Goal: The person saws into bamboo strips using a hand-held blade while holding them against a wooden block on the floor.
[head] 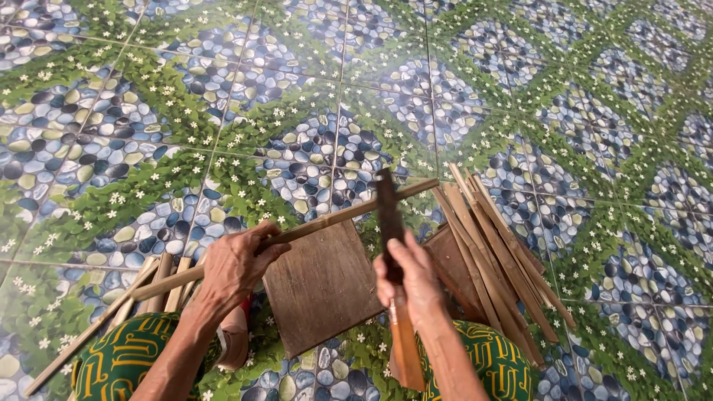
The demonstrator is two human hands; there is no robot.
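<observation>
Bamboo strip (pixel 297 232) lies slantwise over the square wooden board (pixel 321 288), its upper end reaching past the board's far corner. The left hand (pixel 234 269) has its fingers curled tight around the strip just beside the board's left edge. The right hand (pixel 408 278), above the board's right side, is clenched around the wooden handle of a knife (pixel 388 215), whose dark blade stands across the strip. Cut strips (pixel 494 256) pile right of the board; more sticks (pixel 152 286) lie left of it.
</observation>
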